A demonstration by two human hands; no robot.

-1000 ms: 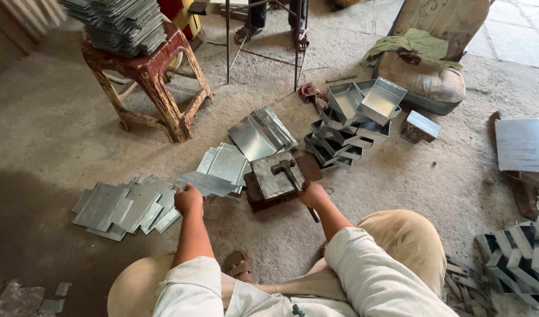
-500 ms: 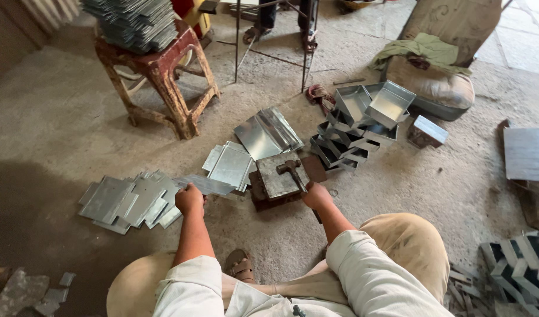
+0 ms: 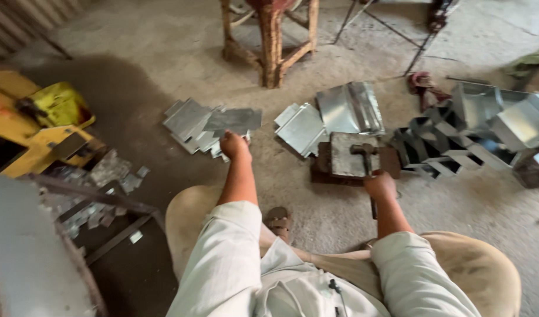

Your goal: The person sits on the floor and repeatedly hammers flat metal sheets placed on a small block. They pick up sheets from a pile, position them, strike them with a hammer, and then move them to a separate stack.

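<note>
the left hand (image 3: 234,145) is closed on the edge of a flat grey metal sheet (image 3: 233,120). it holds the sheet just above a messy pile of cut sheets (image 3: 190,124) on the floor (image 3: 134,70). the sheet is thin and sticks out past the fingers, so most of it hangs in the air.

the right hand (image 3: 379,185) is wrapped around the handle of a hammer (image 3: 365,154). the hammer head rests on a metal piece that lies on a dark block (image 3: 347,157), and the hand is right beside the block's near edge.

here is what could go wrong. the sheet has sharp cut edges, and the hand grips it only at one side. if it slips, the edge can slice the fingers. it could also catch on the pile below and drag other sheets with it, because they lie loose and on top of each other.

the sheet could bend or flop as it is carried, since it is held by one end. then it may not land flat on the block.

the hammer is a worry too. if it comes down while the other hand is close to the block, the fingers can get hit. the piece on the block looks loose, so it might jump or slide.

a sandalled foot (image 3: 279,221) sits near the block, so a dropped sheet or hammer could hit it. more sheets (image 3: 301,126) and folded metal boxes (image 3: 480,126) lie close by, easy to bump.
</note>
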